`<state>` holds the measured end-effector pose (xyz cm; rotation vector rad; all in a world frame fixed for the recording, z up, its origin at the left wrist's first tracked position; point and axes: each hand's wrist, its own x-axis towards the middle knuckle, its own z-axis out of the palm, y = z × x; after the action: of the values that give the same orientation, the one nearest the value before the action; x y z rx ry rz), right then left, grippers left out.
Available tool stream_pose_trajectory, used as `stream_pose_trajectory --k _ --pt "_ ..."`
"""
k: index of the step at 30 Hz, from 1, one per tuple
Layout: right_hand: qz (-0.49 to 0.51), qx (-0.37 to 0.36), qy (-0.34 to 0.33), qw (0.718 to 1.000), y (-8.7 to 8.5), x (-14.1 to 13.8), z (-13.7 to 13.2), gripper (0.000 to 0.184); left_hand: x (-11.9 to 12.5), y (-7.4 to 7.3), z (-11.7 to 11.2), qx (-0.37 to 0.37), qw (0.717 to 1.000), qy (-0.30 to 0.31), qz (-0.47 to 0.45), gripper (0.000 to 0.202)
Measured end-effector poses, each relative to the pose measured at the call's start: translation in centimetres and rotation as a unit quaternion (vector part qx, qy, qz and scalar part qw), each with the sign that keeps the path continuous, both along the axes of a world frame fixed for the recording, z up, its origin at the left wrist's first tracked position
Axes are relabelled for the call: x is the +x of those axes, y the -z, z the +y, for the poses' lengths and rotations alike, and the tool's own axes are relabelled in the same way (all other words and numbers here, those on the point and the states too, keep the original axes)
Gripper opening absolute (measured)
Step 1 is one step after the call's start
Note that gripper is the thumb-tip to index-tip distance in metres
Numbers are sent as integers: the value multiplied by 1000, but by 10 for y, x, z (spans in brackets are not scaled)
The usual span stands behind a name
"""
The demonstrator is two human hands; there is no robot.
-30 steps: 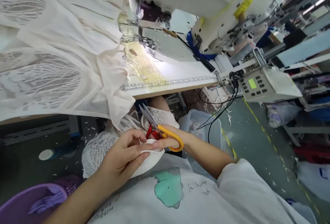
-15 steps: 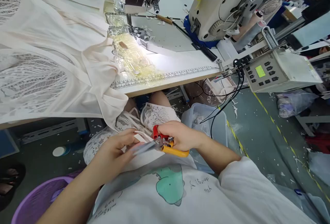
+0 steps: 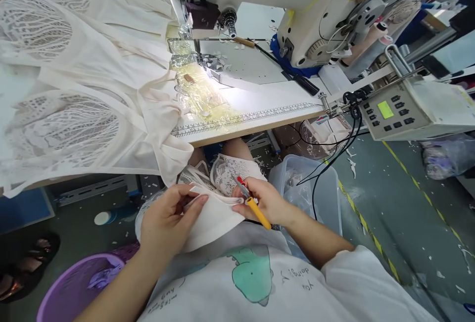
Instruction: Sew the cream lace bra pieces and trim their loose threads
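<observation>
Cloth [image 3: 217, 220] stretches at three o'clock from the left hand [image 3: 163, 220] pinching it; the right hand [image 3: 272, 203] grips its edge and scissors [image 3: 259, 212] (orange-handled).

The person's white shirt [image 3: 293, 302] (short-sleeved) bears a green dinosaur [image 3: 251, 275] and dark lettering [image 3: 291, 274].

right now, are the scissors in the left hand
No, the scissors are in the right hand, while the left hand pinches white fabric.
</observation>
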<state>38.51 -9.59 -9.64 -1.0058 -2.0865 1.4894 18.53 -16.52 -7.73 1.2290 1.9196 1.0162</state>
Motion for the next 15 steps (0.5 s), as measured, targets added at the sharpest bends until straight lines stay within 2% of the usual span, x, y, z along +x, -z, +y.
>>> stream_pose_trajectory --k 4,9,13,15 --pt "-15 31 5 999 2 -1 -3 36 -1 5 0 -14 999 -27 -11 28" --pt "-13 45 9 999 4 -2 -5 33 -3 1 6 2 986 -30 -166 39" --pt "1 54 10 998 5 -1 -7 32 -9 0 8 -64 959 20 -277 48" --pt "-1 64 10 998 5 1 -8 30 -12 1 7 -92 951 71 -286 39"
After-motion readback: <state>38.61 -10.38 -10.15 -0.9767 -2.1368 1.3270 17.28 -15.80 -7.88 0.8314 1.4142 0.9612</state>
